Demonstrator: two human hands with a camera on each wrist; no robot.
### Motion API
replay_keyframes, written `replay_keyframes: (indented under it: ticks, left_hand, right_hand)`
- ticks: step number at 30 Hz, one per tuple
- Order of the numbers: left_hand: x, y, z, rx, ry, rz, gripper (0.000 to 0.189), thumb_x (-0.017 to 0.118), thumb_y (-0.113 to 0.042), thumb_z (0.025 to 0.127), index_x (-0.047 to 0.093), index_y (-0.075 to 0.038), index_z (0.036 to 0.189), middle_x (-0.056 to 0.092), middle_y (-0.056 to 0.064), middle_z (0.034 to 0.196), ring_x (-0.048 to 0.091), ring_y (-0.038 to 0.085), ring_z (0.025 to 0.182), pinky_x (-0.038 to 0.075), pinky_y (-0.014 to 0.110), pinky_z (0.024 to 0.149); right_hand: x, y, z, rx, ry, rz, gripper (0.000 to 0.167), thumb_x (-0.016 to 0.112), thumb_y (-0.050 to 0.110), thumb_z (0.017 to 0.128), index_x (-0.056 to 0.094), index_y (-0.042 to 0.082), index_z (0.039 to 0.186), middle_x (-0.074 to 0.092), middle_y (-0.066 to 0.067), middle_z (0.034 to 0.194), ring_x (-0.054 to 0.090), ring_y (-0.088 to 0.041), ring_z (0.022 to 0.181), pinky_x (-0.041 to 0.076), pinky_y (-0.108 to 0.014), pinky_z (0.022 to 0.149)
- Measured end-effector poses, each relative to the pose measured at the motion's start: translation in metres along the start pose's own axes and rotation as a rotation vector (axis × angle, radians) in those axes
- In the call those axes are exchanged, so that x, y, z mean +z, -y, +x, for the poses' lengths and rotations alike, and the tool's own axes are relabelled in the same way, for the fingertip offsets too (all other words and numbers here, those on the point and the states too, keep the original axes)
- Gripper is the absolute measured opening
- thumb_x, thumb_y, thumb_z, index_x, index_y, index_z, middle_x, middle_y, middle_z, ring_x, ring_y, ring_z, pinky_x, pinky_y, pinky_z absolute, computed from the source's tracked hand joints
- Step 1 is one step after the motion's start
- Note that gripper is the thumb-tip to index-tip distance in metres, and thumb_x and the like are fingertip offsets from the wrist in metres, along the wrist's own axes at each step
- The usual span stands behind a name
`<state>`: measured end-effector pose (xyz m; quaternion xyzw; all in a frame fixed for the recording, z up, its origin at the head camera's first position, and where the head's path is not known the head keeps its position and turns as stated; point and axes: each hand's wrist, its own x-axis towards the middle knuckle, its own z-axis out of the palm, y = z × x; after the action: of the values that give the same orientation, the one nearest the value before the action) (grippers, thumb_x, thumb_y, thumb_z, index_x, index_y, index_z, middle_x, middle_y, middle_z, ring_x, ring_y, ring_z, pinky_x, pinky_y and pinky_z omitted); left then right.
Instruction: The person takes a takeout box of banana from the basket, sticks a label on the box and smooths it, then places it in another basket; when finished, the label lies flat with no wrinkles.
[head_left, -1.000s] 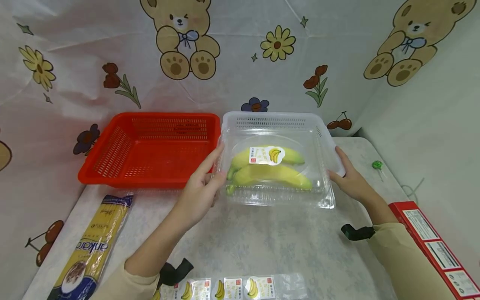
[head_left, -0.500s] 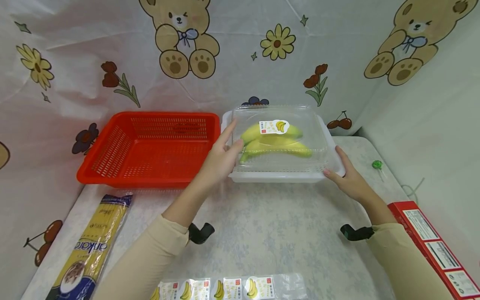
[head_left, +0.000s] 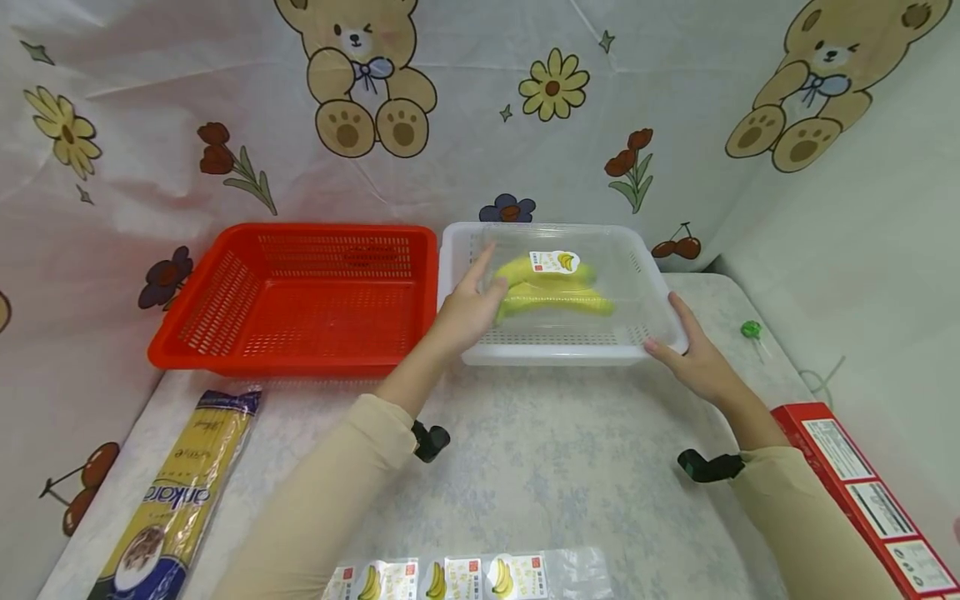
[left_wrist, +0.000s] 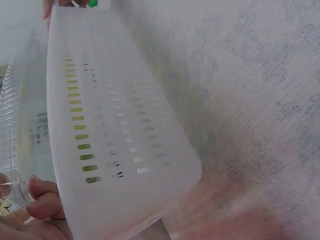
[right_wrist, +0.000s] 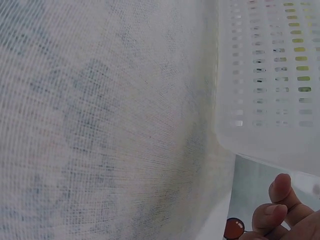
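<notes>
In the head view, a clear plastic clamshell box [head_left: 551, 321] with yellow-green bananas [head_left: 558, 296] inside sits within the outline of the white basket [head_left: 562, 354]. A banana label [head_left: 553, 262] is on its lid. My left hand [head_left: 467, 312] grips the box by its left edge, thumb toward me and index finger stretched along the side. The left wrist view shows the left fingertips [left_wrist: 44, 202] at the box edge [left_wrist: 17, 187], beside the basket wall [left_wrist: 115, 195]. My right hand [head_left: 693, 354] holds the basket's front right corner; its curled fingers [right_wrist: 280, 187] show below the rim.
A red basket [head_left: 330, 321] stands left of the white one. On the table lie a yellow pasta packet [head_left: 176, 492] at left, a strip of banana labels [head_left: 450, 579] in front, a red box [head_left: 862, 492] and a green lollipop [head_left: 752, 330] at right.
My left hand has carried the banana box away from me, from over the white basket's front edge back and down into it. The right hand has stayed at the basket's corner.
</notes>
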<state>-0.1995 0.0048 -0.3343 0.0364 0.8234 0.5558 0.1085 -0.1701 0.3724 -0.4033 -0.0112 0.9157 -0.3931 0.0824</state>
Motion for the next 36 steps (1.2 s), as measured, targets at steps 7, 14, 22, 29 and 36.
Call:
replay_keyframes:
  ticks: [7, 14, 22, 29, 36]
  left_hand:
    - [0.007, 0.005, 0.008, -0.043, 0.023, 0.028, 0.056, 0.039, -0.046, 0.103, 0.016, -0.053, 0.153, 0.021, -0.010, 0.166, 0.024, 0.032, 0.151, 0.020, 0.067, 0.115]
    - [0.012, 0.007, 0.016, -0.062, 0.033, 0.069, 0.055, 0.038, -0.046, 0.103, 0.017, -0.052, 0.153, 0.025, -0.008, 0.164, 0.030, 0.033, 0.149, 0.023, 0.064, 0.116]
    - [0.018, 0.008, 0.021, -0.048, 0.046, 0.168, 0.056, 0.037, -0.044, 0.104, 0.017, -0.046, 0.156, 0.026, -0.006, 0.164, 0.033, 0.034, 0.147, 0.027, 0.058, 0.117]
    - [0.018, 0.010, 0.021, -0.050, 0.088, 0.224, 0.057, 0.035, -0.045, 0.104, 0.014, -0.045, 0.157, 0.030, 0.000, 0.163, 0.038, 0.039, 0.143, 0.028, 0.063, 0.114]
    - [0.021, 0.012, 0.022, -0.078, 0.098, 0.392, 0.056, 0.028, -0.045, 0.105, 0.012, -0.043, 0.158, 0.038, 0.010, 0.158, 0.047, 0.041, 0.135, 0.037, 0.062, 0.108]
  right_hand:
    - [0.001, 0.000, 0.000, 0.019, -0.002, 0.002, 0.098, 0.058, 0.048, 0.096, -0.019, 0.037, 0.156, 0.000, -0.021, 0.166, 0.027, -0.053, 0.139, 0.028, -0.079, 0.100]
    - [0.002, -0.001, 0.001, 0.004, -0.008, 0.026, 0.096, 0.058, 0.042, 0.098, -0.018, 0.037, 0.156, 0.005, -0.023, 0.165, 0.030, -0.050, 0.137, 0.030, -0.077, 0.101]
    - [0.002, -0.002, 0.001, 0.001, -0.007, 0.032, 0.096, 0.058, 0.043, 0.098, -0.019, 0.041, 0.155, 0.011, -0.025, 0.163, 0.032, -0.050, 0.137, 0.030, -0.077, 0.101]
    - [0.003, -0.002, 0.001, 0.015, -0.016, 0.030, 0.097, 0.059, 0.042, 0.097, -0.019, 0.042, 0.154, 0.010, -0.024, 0.164, 0.033, -0.050, 0.136, 0.031, -0.075, 0.101]
    - [0.003, 0.001, -0.001, 0.024, -0.013, 0.039, 0.097, 0.059, 0.042, 0.097, -0.019, 0.043, 0.154, 0.007, -0.023, 0.165, 0.032, -0.051, 0.137, 0.031, -0.075, 0.102]
